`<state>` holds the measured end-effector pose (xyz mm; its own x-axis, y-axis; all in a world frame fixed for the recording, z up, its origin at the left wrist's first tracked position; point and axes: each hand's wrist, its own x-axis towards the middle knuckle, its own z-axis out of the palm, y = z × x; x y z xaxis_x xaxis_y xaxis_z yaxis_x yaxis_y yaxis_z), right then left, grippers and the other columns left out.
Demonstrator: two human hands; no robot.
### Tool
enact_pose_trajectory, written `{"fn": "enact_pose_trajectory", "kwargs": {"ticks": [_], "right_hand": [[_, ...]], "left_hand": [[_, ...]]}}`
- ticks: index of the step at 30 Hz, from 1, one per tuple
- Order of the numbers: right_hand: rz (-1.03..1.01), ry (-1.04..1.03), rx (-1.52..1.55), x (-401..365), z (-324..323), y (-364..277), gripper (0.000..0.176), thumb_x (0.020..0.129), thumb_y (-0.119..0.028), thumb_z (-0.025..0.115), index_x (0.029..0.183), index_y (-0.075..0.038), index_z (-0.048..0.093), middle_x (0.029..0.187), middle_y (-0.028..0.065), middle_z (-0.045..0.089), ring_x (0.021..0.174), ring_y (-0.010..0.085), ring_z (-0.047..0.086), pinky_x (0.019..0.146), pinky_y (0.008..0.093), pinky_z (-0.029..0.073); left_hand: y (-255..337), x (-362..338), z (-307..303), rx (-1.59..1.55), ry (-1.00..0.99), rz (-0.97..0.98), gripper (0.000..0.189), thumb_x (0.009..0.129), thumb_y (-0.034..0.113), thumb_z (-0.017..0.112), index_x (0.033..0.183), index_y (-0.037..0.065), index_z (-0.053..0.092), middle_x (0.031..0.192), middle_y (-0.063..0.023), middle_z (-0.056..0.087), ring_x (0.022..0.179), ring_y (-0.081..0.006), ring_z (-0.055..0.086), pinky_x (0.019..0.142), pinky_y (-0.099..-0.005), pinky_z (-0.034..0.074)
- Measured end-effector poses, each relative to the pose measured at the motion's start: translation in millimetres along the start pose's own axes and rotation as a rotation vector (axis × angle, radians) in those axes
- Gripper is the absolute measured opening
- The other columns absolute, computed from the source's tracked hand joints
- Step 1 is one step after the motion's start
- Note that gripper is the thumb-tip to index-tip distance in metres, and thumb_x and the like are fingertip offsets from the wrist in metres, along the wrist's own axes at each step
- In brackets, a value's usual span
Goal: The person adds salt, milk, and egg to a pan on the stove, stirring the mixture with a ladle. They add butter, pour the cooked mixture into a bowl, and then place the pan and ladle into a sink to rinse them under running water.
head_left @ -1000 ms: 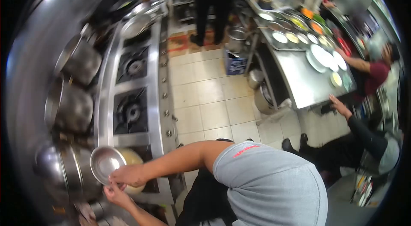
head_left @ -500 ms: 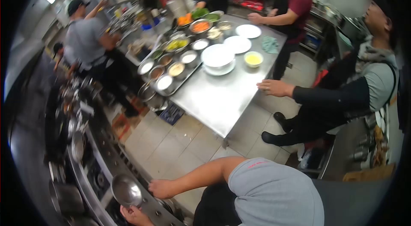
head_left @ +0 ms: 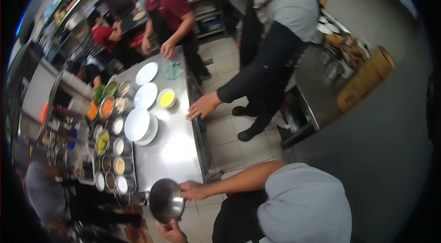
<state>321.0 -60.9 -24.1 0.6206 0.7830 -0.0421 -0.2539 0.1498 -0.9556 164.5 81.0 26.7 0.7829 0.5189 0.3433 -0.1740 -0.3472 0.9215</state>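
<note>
A round metal bowl [head_left: 166, 200] is held in front of me, beside the near end of the steel table. Its shiny inside faces me and I see nothing in it. My left hand [head_left: 172, 231] grips the bowl's lower rim from below, the thumb lying along the edge. Fingers of my right hand [head_left: 193, 191] close on the rim at the bowl's upper right. My right arm stretches across from a grey sleeve.
The steel table [head_left: 170, 162] carries white plates [head_left: 146, 95], a stacked white bowl [head_left: 137, 124], a yellow-filled bowl [head_left: 166, 98], a green cloth [head_left: 172, 70] and several ingredient containers [head_left: 120, 165]. A co-worker's hand [head_left: 204, 106] rests on its edge. Another person [head_left: 170, 13] stands beyond.
My view has swung right, from the stove to the table. The bowl has come along in my left hand. My right hand, apart from it before, now holds its rim.
</note>
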Motion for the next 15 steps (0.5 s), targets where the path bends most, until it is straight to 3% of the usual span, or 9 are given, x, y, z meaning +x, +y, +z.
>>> {"fn": "enact_pose_trajectory", "kwargs": {"ticks": [2, 3, 5, 6, 9, 10, 12, 13, 15], "right_hand": [[-0.034, 0.168, 0.095, -23, -36, -5, 0.028, 0.09, -0.027, 0.057, 0.101, -0.001, 0.059, 0.079, 0.0017, 0.06, 0.064, 0.0076, 0.057, 0.056, 0.0239, 0.049], [-0.135, 0.265, 0.007, -34, -56, 4, 0.024, 0.09, -0.023, 0.058, 0.099, -0.001, 0.059, 0.076, 0.0015, 0.059, 0.064, 0.0072, 0.057, 0.054, 0.0237, 0.048], [-0.088, 0.544, 0.149, -69, -84, 10, 0.016, 0.089, -0.02, 0.058, 0.089, -0.003, 0.056, 0.075, 0.0023, 0.059, 0.059, 0.0075, 0.057, 0.05, 0.0223, 0.047], [-0.187, 0.662, 0.173, -98, -91, -4, 0.015, 0.088, -0.019, 0.058, 0.088, -0.004, 0.055, 0.073, 0.0033, 0.06, 0.058, 0.0079, 0.058, 0.048, 0.0227, 0.047], [-0.25, 1.136, 0.145, -167, -121, -1, 0.018, 0.086, -0.019, 0.057, 0.081, -0.003, 0.052, 0.067, 0.0063, 0.059, 0.052, 0.0126, 0.059, 0.047, 0.0244, 0.049], [-0.305, 1.325, 0.207, -183, -131, 4, 0.018, 0.085, -0.019, 0.056, 0.078, -0.003, 0.051, 0.066, 0.0072, 0.058, 0.05, 0.0136, 0.058, 0.045, 0.0257, 0.047], [-0.412, 1.583, 0.263, -218, -149, 11, 0.014, 0.082, -0.02, 0.055, 0.081, -0.007, 0.048, 0.063, 0.0072, 0.053, 0.049, 0.017, 0.054, 0.044, 0.0288, 0.045], [-0.469, 1.674, 0.324, -234, -162, 12, 0.014, 0.082, -0.019, 0.054, 0.08, -0.007, 0.049, 0.06, 0.0071, 0.052, 0.047, 0.0165, 0.053, 0.041, 0.0289, 0.043], [-0.587, 1.833, 0.438, -254, -180, -4, 0.017, 0.083, -0.021, 0.054, 0.079, -0.005, 0.05, 0.061, 0.0079, 0.054, 0.046, 0.0155, 0.051, 0.04, 0.0274, 0.04]], "left_hand": [[-29, 35, 3, -0.062, -0.464, 0.294, 0.027, 0.09, 0.023, 0.061, 0.1, -0.002, 0.056, 0.11, -0.0175, 0.053, 0.073, -0.0209, 0.065, 0.062, -0.0287, 0.054], [-19, 40, 16, -0.181, -0.501, 0.097, 0.026, 0.09, 0.022, 0.06, 0.099, -0.002, 0.057, 0.111, -0.0177, 0.054, 0.074, -0.022, 0.066, 0.061, -0.0277, 0.053], [-13, 55, 32, -0.26, -0.622, -0.25, 0.021, 0.09, 0.019, 0.059, 0.097, 0.0, 0.061, 0.105, -0.0142, 0.06, 0.076, -0.0221, 0.068, 0.056, -0.0263, 0.051], [-32, 62, 31, -0.273, -0.657, -0.242, 0.021, 0.09, 0.019, 0.059, 0.097, 0.0, 0.061, 0.105, -0.0142, 0.06, 0.076, -0.0221, 0.068, 0.056, -0.0263, 0.051], [-124, 63, 15, 0.187, -0.908, -0.793, 0.02, 0.088, 0.015, 0.062, 0.105, 0.004, 0.063, 0.085, -0.0073, 0.067, 0.074, -0.0162, 0.068, 0.052, -0.0276, 0.051], [-146, 59, 16, 0.196, -0.928, -0.789, 0.02, 0.088, 0.015, 0.062, 0.105, 0.004, 0.063, 0.085, -0.0073, 0.067, 0.074, -0.0162, 0.068, 0.052, -0.0276, 0.051], [-185, 48, 20, 0.356, -0.962, -1.003, 0.031, 0.084, 0.015, 0.066, 0.111, 0.0, 0.059, 0.1, -0.0133, 0.065, 0.084, -0.02, 0.067, 0.055, -0.0293, 0.052], [-202, 41, 27, 0.379, -0.973, -1.008, 0.031, 0.084, 0.015, 0.066, 0.111, 0.0, 0.059, 0.1, -0.0133, 0.065, 0.084, -0.02, 0.067, 0.055, -0.0293, 0.052], [-224, 29, 44, 0.399, -0.974, -0.853, 0.052, 0.08, 0.017, 0.072, 0.124, -0.002, 0.051, 0.119, -0.0183, 0.058, 0.098, -0.0267, 0.063, 0.062, -0.0334, 0.054]]}}
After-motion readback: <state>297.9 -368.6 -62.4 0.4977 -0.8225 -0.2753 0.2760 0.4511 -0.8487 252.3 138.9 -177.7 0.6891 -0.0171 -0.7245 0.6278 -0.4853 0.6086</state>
